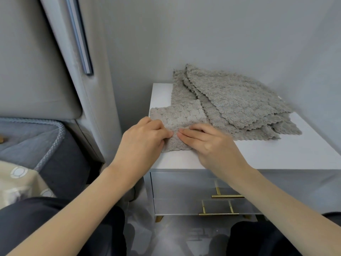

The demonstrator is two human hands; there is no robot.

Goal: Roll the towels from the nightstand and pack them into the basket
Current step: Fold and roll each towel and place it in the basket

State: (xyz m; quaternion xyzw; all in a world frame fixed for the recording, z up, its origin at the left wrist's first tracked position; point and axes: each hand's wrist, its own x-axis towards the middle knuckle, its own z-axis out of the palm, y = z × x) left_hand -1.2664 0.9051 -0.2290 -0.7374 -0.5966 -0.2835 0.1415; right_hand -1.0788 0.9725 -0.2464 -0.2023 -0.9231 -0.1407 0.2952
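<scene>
A grey fluffy towel lies stretched out on the left part of the white nightstand top. Both hands work at its near end. My left hand has its fingers curled onto the near edge and pinches the fabric. My right hand lies beside it, fingertips pressed on the same edge, thumb tucked under. The fingertips of the two hands nearly meet. A loose stack of several more grey towels lies fanned out behind, towards the wall. No basket is in view.
The nightstand has grey drawers with gold handles and stands in a corner of grey walls. A padded headboard and the bed's edge are to the left. My dark-clothed knees are at the bottom.
</scene>
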